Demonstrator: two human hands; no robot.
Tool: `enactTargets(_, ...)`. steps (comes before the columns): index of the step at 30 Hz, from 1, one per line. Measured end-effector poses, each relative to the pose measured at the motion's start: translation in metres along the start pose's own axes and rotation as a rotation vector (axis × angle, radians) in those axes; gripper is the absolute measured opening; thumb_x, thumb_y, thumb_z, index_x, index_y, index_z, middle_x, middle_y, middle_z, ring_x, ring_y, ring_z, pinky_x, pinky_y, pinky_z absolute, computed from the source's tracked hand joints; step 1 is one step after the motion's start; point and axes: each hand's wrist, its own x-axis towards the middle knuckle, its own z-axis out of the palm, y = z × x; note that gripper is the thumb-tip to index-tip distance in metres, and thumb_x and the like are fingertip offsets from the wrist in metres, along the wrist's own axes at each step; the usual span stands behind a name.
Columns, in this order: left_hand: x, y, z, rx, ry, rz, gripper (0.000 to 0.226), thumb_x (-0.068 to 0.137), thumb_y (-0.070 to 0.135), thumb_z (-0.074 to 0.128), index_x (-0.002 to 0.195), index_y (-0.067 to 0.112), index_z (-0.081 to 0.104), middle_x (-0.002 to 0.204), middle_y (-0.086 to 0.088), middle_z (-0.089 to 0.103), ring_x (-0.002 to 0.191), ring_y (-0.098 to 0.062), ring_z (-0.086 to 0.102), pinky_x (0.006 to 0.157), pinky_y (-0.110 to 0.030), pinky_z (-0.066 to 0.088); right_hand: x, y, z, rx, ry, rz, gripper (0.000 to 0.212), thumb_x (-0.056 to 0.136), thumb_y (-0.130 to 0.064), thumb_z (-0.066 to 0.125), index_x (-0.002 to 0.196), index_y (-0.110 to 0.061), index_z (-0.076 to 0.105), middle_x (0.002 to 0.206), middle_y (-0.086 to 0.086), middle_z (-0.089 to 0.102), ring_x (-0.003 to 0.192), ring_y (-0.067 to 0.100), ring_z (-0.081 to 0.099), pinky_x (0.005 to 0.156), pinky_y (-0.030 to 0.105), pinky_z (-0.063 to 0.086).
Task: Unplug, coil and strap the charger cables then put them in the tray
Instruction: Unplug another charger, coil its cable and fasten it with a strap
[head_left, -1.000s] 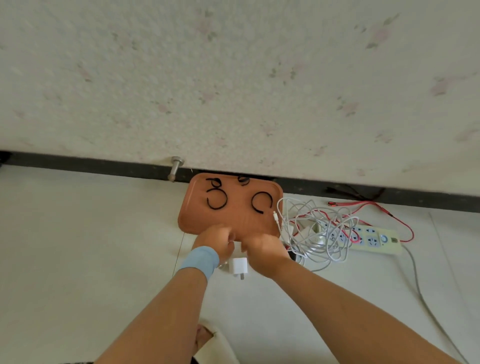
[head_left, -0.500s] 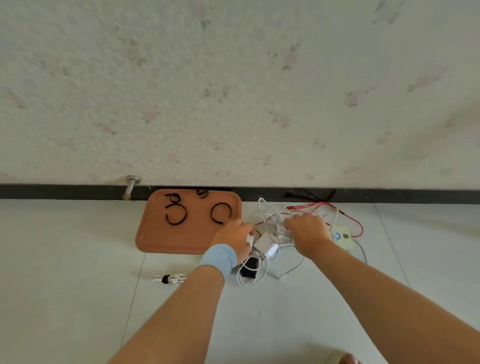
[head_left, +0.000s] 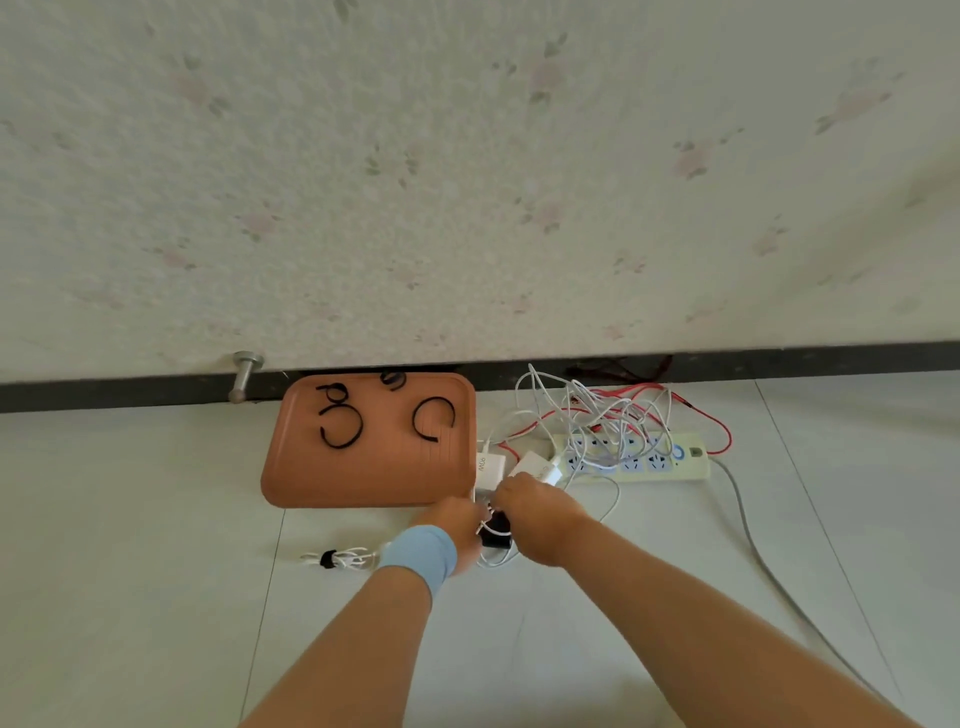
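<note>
A person's two hands meet over a black charger block (head_left: 496, 538) on the white tiled floor (head_left: 156, 597), just off the near right corner of an orange tray (head_left: 363, 473) that sits against the dark baseboard (head_left: 104, 392). The right hand (head_left: 532, 514) has its fingers curled downward, closing on the top of the block. The left hand (head_left: 454, 525), which wears a pale blue wristband (head_left: 418, 556), is blurred; its fingertips lie at a thin white cable (head_left: 498, 560) that crosses the block and loops out onto the floor below it, but whether they pinch it cannot be told. The block lies between the two sets of fingers, touching the floor. Two white charger plugs (head_left: 491, 465) lie just beyond the hands, beside the tray's right edge. Behind them a cream power strip (head_left: 691, 465) lies parallel to the baseboard under a tangle of white cables (head_left: 587, 410) and a red cable (head_left: 719, 428). Its grey cord (head_left: 753, 540) trails toward the near right of the floor. One white cable already coiled and strapped (head_left: 340, 558) lies on the floor left of the left wrist, near the tray's front edge. Inside the tray lie loose black straps (head_left: 340, 426), curled into open rings. A metal door stop (head_left: 243, 375) juts from the baseboard left of the tray.
</note>
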Motion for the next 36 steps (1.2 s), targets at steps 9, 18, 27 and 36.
enactTargets(9,0.012,-0.009,0.022,-0.067,0.080,0.039,0.029,0.095,0.022,0.048,0.122,0.025,0.058,0.130,-0.001,0.058,0.116,-0.026,0.057,0.100,-0.035,0.046,0.016,0.020,0.021,-0.154,0.008,0.130,0.088,0.087,-0.003,0.063,0.158,-0.019,0.015,0.167,0.012,0.001,0.142,0.033,0.035,0.105,0.041,0.046)
enactTargets(18,0.017,0.011,-0.013,-0.358,0.244,-0.002,0.030,0.096,0.009,0.044,0.115,0.024,0.062,0.115,0.000,0.063,0.101,-0.022,0.060,0.089,-0.038,0.052,0.029,0.032,-0.004,-0.412,-0.017,0.089,0.064,0.083,-0.015,0.073,0.142,-0.012,0.046,0.136,0.011,0.043,0.111,0.029,0.058,0.088,0.038,0.049)
enactTargets(27,-0.018,0.034,-0.065,-0.823,0.219,-0.014,0.055,0.090,0.015,0.060,0.140,0.027,0.040,0.124,0.007,0.057,0.109,-0.017,0.059,0.094,-0.030,0.047,-0.012,0.044,-0.071,0.114,0.174,0.087,0.067,0.075,-0.024,0.077,0.130,-0.022,0.038,0.126,0.004,0.049,0.104,0.031,0.062,0.082,0.042,0.054)
enactTargets(36,-0.083,0.064,-0.162,-0.616,0.306,0.074,0.066,0.084,0.028,0.074,0.142,0.021,0.042,0.127,-0.002,0.062,0.113,-0.021,0.060,0.094,-0.029,0.046,-0.089,0.028,-0.162,0.160,0.380,0.047,0.065,0.080,-0.030,0.075,0.137,-0.034,0.044,0.127,0.003,0.042,0.107,0.026,0.058,0.095,0.042,0.052)
